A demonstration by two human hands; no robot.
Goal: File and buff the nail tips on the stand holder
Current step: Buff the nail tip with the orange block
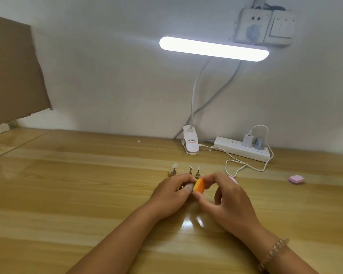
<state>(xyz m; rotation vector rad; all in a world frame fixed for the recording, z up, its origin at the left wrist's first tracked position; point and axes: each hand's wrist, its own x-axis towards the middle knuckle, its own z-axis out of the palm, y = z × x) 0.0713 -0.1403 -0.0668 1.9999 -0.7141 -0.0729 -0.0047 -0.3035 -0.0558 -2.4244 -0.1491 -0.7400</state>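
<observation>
A small orange and yellow buffer block (199, 186) is pinched between the thumb and fingers of my right hand (224, 198). My left hand (171, 192) is closed just left of the block, fingertips touching it; what they hold is hidden. Right behind both hands stands the wooden nail stand holder (173, 173), with three metal pegs carrying pale nail tips (175, 166). The stand's right end is hidden by my hands.
A pink buffer block (296, 179) lies on the wooden table (67, 194) to the right. A clip lamp (190, 143), a white power strip (244, 149) and a looping white cable (236, 167) sit at the back. Cardboard (14, 72) leans at the far left.
</observation>
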